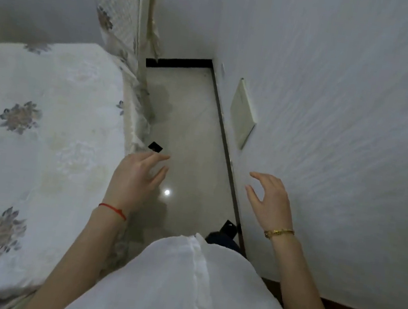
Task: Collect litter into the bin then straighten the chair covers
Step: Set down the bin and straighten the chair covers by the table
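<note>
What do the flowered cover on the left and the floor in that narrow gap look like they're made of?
The flowered cover looks like woven cloth with a slight sheen: soft folds along its edge and a raised pattern in the weave. The floor seems to be polished tile or stone, since it mirrors a bright spot of light; which of the two is unclear.

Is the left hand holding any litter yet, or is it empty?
Empty. The left hand is open with fingers spread above the floor, nothing in its grip; a small black piece lies just beyond its fingertips.
</note>
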### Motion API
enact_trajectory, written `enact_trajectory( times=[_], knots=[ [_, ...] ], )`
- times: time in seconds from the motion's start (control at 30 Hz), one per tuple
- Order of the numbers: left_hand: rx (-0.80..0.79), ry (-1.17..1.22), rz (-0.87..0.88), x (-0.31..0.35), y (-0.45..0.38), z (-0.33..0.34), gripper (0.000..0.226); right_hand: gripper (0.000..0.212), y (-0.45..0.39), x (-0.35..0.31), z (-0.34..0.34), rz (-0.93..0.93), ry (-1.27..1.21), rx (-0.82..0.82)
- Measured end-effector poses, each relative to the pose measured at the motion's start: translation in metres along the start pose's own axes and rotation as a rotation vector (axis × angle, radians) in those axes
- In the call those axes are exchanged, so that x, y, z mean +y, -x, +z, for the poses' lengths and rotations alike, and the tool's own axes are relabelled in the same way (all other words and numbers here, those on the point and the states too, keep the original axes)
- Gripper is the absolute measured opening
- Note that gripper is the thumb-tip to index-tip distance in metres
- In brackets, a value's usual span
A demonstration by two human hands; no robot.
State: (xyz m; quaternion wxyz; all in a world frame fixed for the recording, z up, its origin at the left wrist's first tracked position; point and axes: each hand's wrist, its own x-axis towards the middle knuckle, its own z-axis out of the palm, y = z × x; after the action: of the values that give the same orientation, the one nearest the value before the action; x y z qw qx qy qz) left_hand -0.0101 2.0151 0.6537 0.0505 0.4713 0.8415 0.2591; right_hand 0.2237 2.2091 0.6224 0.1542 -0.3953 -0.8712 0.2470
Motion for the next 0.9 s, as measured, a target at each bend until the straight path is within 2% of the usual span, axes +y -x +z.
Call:
enact_trajectory(
  times=[0.23, 0.4, 0.67, 0.9],
  knots=[
    [-0.02, -0.005, -0.076, -0.038, -0.127, 0.028, 0.026, 0.031, -0.151, 0.02, 0.033, -0.003, -0.007, -0.096],
    [-0.012, -0.004, -0.157, -0.067, -0.251, 0.043, 0.027, 0.03, -0.299, 0.029, 0.046, -0.056, -0.036, -0.117],
    [0.17, -0.057, -0.251, -0.095, -0.443, 0.025, 0.027, 0.031, -0.561, -0.014, 0.052, -0.291, 0.006, -0.142],
    [0.15, -0.045, -0.374, -0.148, -0.546, 0.039, 0.028, 0.031, -0.691, -0.032, 0.099, -0.342, -0.04, -0.245]
  ],
)
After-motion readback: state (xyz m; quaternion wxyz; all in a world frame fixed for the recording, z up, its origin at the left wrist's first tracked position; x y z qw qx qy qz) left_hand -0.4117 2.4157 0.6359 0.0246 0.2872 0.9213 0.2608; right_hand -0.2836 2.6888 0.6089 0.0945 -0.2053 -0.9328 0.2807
